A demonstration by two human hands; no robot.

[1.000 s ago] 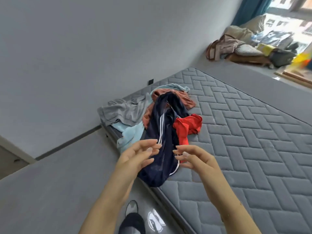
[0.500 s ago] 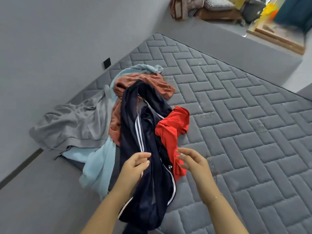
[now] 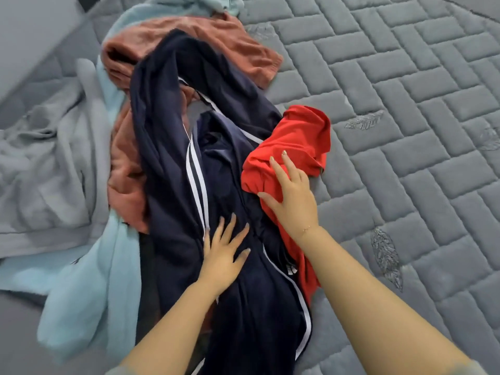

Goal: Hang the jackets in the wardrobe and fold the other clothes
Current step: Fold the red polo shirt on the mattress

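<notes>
A pile of clothes lies on the grey quilted mattress (image 3: 405,104). On top stretches a navy jacket (image 3: 167,147) with white stripes. My left hand (image 3: 223,255) rests flat on it, fingers spread. A crumpled red garment (image 3: 300,139) lies against the jacket's right side, and my right hand (image 3: 290,193) lies on it with straight fingers. Under the jacket are a rust-coloured fleece top (image 3: 216,36), a light blue garment (image 3: 89,288) and a grey garment (image 3: 46,163).
The mattress's quilted surface stretches to the right of the pile. At the upper left a grey wall (image 3: 32,28) with a black socket (image 3: 89,1) runs along the mattress edge. The light blue garment hangs over the near left edge.
I have leaned in much closer to the pile. Both hands, raised in the air before, have come down: the left onto the navy jacket, the right onto the red garment.
</notes>
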